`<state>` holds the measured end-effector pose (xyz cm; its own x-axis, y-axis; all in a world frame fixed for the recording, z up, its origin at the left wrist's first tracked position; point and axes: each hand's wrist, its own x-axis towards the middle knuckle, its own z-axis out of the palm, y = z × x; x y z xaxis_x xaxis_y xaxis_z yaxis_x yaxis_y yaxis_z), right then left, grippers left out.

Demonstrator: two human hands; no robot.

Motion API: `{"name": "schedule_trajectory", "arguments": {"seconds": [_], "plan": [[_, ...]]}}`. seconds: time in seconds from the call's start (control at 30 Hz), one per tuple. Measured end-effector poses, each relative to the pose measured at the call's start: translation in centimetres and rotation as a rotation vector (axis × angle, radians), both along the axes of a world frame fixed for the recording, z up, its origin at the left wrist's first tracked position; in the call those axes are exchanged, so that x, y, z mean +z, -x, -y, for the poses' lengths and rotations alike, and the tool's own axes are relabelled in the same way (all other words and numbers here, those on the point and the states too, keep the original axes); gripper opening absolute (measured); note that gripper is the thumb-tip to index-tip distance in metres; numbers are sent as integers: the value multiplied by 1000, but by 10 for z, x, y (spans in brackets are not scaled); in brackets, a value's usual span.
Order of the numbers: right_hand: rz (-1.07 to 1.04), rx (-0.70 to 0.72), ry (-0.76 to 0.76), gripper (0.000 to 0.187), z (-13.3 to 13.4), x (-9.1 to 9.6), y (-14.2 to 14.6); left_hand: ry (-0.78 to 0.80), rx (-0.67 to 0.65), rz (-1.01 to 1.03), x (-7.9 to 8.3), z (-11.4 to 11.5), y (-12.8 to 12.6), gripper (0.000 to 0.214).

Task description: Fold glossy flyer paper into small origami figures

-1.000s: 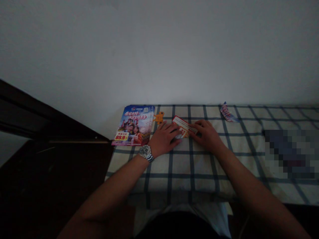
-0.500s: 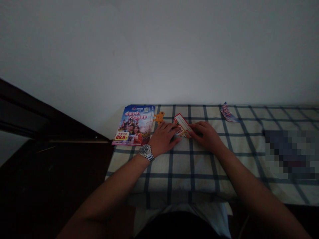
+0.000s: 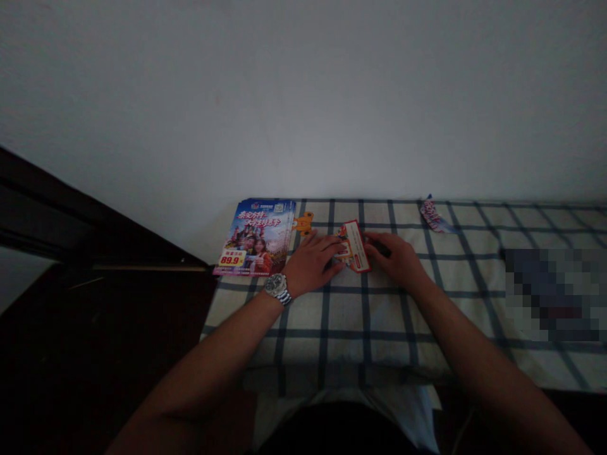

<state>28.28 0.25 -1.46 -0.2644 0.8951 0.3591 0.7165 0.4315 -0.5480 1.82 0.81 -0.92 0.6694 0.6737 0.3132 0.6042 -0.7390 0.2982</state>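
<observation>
I'm holding a red-bordered card on a checked cloth (its small print is too blurred to read). My left hand is spread, fingertips touching the card's edge, while my right hand is curling around the other edge. Just left, a brochure stack is showing "89.9" in red, and an orange cutout is lying beside it.

A big white wall goes up behind a blue checked cloth, and a dark wood frame stands on the left, all in the dim light of the room.
</observation>
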Motion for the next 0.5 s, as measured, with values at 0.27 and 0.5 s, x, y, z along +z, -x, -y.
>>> {"name": "schedule_trajectory", "arguments": {"seconds": [0.27,0.5], "plan": [[-153,-9,78,27,4,3,4,-19,3,-4,0,1,-2,42],[-68,31,38,26,4,4,3,-11,-4,-14,1,1,-1,42]]}}
